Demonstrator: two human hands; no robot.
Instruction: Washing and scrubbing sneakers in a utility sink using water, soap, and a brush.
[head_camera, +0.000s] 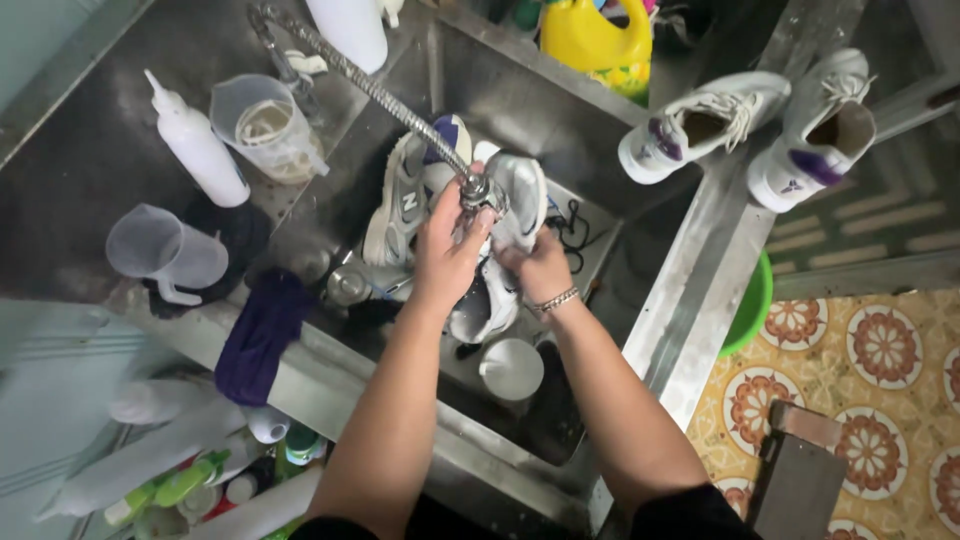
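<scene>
Both hands work over a steel sink (560, 110). The left hand (445, 250) is raised with its fingers curled together around the end of the flexible hose (380, 95), right at the nozzle. The right hand (540, 270), with a bracelet (556, 299) at the wrist, is clamped on a white shoe (520, 200) held just under the nozzle, and the two hands touch each other there. A second shoe, grey (400, 195), lies in the sink just left of them, and a white cup (512, 368) sits below the hands. A dark cloth (262, 335) hangs over the sink's near edge. On the worktop (90, 150) to the left stand a white bottle (200, 150) and two clear jugs (268, 125). A pair of white sneakers (700, 125) rests on the sink's right rim, well apart from the hands.
</scene>
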